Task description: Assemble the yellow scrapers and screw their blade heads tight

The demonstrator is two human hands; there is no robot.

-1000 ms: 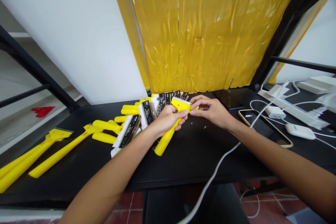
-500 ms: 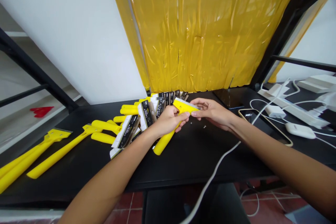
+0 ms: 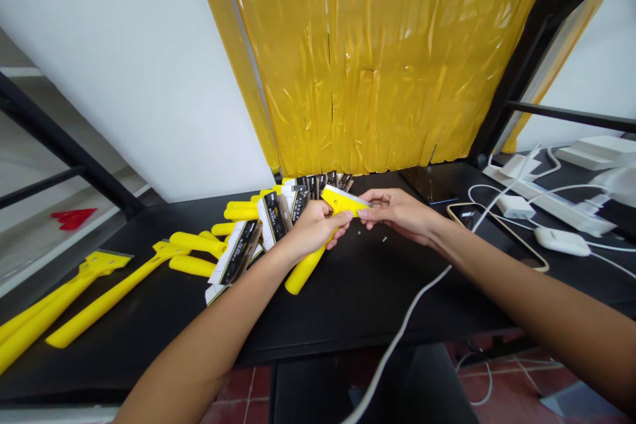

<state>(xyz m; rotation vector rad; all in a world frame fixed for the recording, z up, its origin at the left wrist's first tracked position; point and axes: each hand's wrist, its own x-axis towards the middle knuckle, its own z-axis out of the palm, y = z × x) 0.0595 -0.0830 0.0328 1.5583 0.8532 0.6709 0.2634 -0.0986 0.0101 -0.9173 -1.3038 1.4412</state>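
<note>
A yellow scraper with a metal blade along its head is held over the black table, its handle slanting down to the left. My left hand is closed round it just below the head. With thumb and fingers, my right hand pinches the right end of the head, by the blade. Two tiny pieces lie on the table below my right hand; one looks like a small screw. Left of my hands is a pile of yellow-handled scrapers with black-and-white card sleeves.
More yellow scrapers lie on the black table at the left. To the right are a phone, a white power strip and chargers. A white cable crosses the table's front edge. A yellow strip curtain hangs behind.
The whole view has shifted slightly. Both hands keep the same grip on the scraper, with no other clear movement.
</note>
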